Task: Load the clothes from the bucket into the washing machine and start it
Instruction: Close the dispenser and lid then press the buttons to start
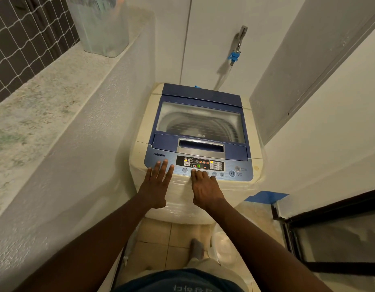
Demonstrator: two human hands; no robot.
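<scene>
Head cam | washing machine (195, 186) lid shut, display lit | left hand (156, 184) flat, fingers spread, grasping nothing, prob. bracing on panel edge | right hand (205, 187) loosely curled, empty, forefinger on button row, setting cycle | bucket not visible

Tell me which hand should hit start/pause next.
Probably the right hand: its fingertips rest on the control panel buttons, nearer the start/pause button at the right end. The left hand lies flat at the left end.

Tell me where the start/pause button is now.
In the head view, the start/pause button sits at the control panel's right end, below the power button, right of the right hand.
</scene>
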